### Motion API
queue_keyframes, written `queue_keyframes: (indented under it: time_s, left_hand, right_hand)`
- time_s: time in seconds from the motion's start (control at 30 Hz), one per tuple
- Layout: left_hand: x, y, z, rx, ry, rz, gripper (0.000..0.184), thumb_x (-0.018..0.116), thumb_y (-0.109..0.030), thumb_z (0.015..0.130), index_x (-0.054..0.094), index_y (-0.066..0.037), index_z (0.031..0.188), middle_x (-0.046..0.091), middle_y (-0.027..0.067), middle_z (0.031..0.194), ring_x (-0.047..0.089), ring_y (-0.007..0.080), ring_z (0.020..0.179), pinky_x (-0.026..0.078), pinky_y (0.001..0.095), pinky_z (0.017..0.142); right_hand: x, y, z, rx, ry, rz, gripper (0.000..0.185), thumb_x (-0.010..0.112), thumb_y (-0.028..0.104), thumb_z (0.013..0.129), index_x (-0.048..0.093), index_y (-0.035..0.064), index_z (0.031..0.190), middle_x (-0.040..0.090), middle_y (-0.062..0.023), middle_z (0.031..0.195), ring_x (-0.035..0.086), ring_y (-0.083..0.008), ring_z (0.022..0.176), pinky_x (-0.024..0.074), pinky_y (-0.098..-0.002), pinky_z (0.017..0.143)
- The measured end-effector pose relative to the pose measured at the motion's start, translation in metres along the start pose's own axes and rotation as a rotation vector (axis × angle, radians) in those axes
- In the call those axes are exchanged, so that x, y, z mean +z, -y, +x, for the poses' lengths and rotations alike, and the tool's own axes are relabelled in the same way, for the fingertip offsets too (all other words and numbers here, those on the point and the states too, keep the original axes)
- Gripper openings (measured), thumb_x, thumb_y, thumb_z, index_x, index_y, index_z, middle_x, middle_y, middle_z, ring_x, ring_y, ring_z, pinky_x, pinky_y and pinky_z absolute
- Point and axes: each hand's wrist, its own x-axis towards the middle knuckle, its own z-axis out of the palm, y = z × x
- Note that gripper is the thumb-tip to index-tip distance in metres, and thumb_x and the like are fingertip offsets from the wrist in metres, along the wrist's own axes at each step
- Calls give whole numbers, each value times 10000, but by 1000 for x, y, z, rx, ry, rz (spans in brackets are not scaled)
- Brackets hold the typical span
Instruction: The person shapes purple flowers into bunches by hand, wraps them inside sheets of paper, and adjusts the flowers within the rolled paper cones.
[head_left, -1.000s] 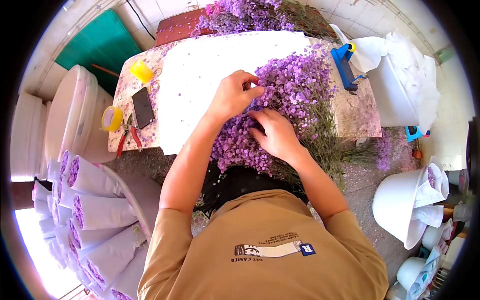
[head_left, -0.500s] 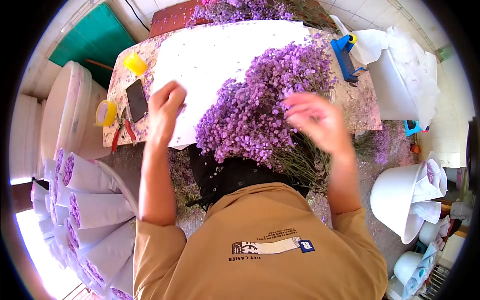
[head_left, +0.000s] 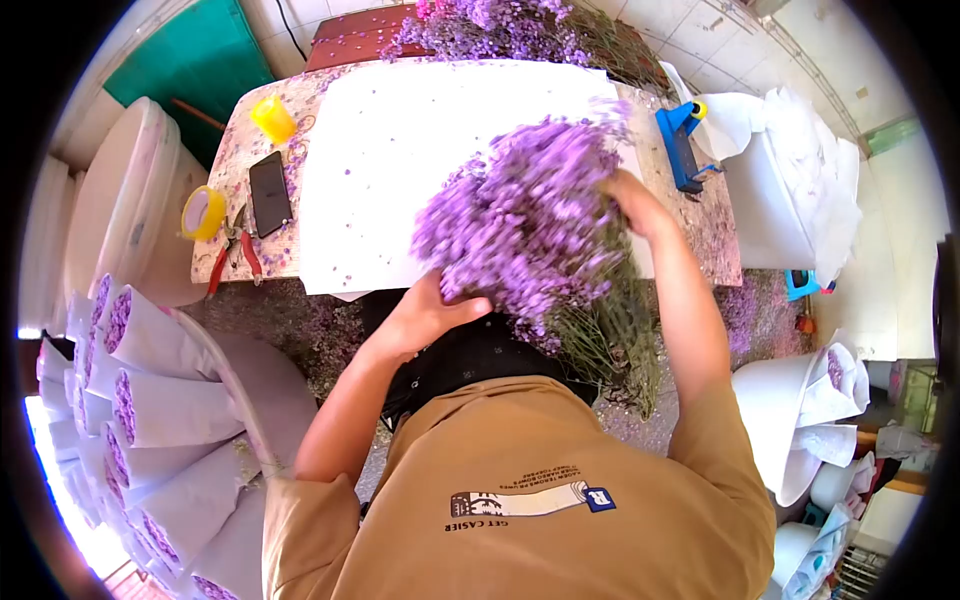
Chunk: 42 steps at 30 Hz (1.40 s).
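Observation:
A large bunch of purple flowers (head_left: 530,220), blurred by motion, lies across the near part of the white paper (head_left: 380,150), its green stems (head_left: 610,335) hanging over the table's near edge toward my body. My left hand (head_left: 430,315) cups the bunch from its lower left, thumb showing and the other fingers partly hidden beneath the blooms. On the far right side of the bunch, my right hand (head_left: 640,207) grips it, with its fingertips hidden among the flowers.
Left on the table are a phone (head_left: 269,195), red-handled pruners (head_left: 235,255), a yellow tape roll (head_left: 204,213) and a yellow object (head_left: 273,120). A blue tape dispenser (head_left: 680,145) stands right. Wrapped bouquets (head_left: 170,410) fill a tub at lower left. More flowers (head_left: 490,30) lie behind.
My left hand has moved right and nearer, from above the paper onto the bunch. My right hand has gone to its far right side. The bunch has shifted and its blooms are gathered closer.

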Motion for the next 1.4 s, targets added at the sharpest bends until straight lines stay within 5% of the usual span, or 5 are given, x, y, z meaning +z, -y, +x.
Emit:
queue_keyframes:
  time_s: [0.37,0.67,0.8,1.03,1.4]
  left_hand:
    - [89,-6,16,379,417,402,561,780,-243,930,572,-50,1414,607,187,1417,555,342,1326,420,449,1144]
    - [83,51,33,454,498,787,443,703,-261,942,644,-84,1344,624,194,1391,537,406,1330,424,476,1125]
    - [45,31,29,135,412,825,440,750,-249,891,656,-63,1278,685,210,1260,647,423,1147,516,473,990]
    - [31,-6,21,264,-105,500,150,677,-86,981,705,17,1087,700,64,900,606,109,789,500,277,727]
    - [50,-12,50,343,33,701,156,736,-118,910,748,-4,1016,657,116,889,619,243,779,496,361,736]
  right_hand:
    - [-58,-35,-218,-349,-260,23,1141,995,86,496,456,-11,1497,597,-94,1414,563,-225,1276,439,-411,1127]
    - [14,-147,-253,118,-338,-1114,923,786,476,778,448,106,1552,458,-106,1586,389,-361,1467,263,-508,1247]
    - [-21,-256,-250,-301,-642,-1438,977,758,647,810,438,114,1564,472,-141,1583,355,-387,1499,166,-515,1287]
    - [-27,-235,-240,-407,-610,-1041,852,756,570,836,525,77,1490,500,-169,1548,377,-388,1475,189,-526,1260]
    - [-16,-224,-233,-542,-740,-1088,739,788,559,823,628,136,1406,596,-92,1474,494,-366,1396,340,-560,1179]
